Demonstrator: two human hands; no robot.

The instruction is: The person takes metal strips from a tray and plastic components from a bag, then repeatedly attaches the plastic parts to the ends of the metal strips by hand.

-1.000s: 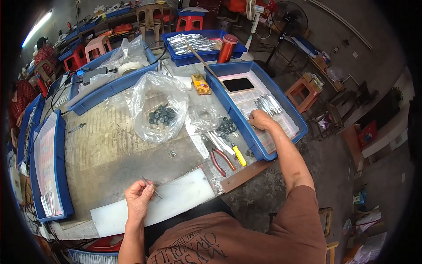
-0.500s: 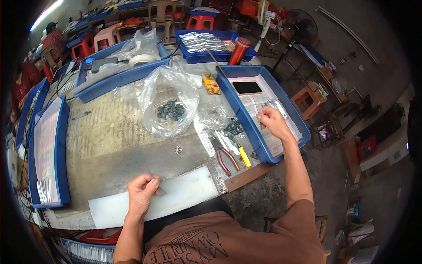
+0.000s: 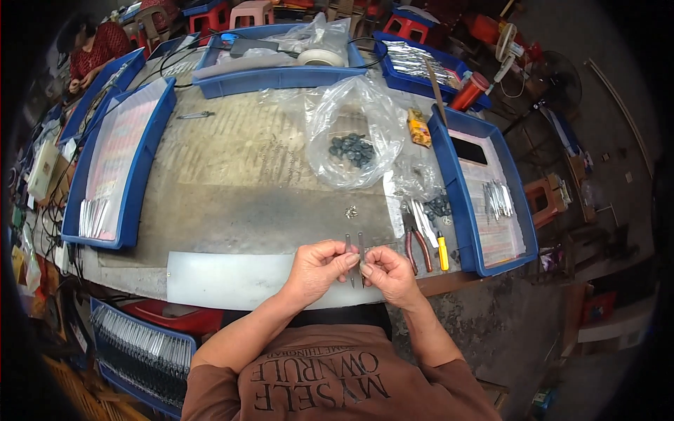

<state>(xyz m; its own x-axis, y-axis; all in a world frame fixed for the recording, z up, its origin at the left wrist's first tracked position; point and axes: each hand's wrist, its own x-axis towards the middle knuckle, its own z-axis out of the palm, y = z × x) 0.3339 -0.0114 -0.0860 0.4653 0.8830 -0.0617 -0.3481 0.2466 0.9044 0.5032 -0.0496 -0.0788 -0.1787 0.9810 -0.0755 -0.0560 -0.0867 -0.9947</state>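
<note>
My left hand [image 3: 319,272] and my right hand [image 3: 391,276] are close together over the white board [image 3: 228,278] at the table's front edge. Between my left thumb and fingers stands a slim metal strip [image 3: 348,243], its lower tip pointing down. Another slim metal strip [image 3: 361,243] is pinched upright in my right hand, beside the first one with a small gap at the top. Just beyond my hands lies a small pile of tiny metal parts [image 3: 351,211]. To the right are pliers [image 3: 419,245] with dark red handles and a yellow-handled tool [image 3: 443,252].
A blue tray [image 3: 472,231] at the right holds metal strips and a phone. Dark discs [image 3: 351,150] lie in a clear plastic bag [image 3: 324,158]. Another blue tray [image 3: 130,210] stands at the left. Below the table edge is a bin [image 3: 184,342] of slender tools. Another person [image 3: 105,49] sits far left.
My right hand has left the right tray and come in beside my left hand, bringing a metal strip. The view has swung, so the table appears shifted to the right.
</note>
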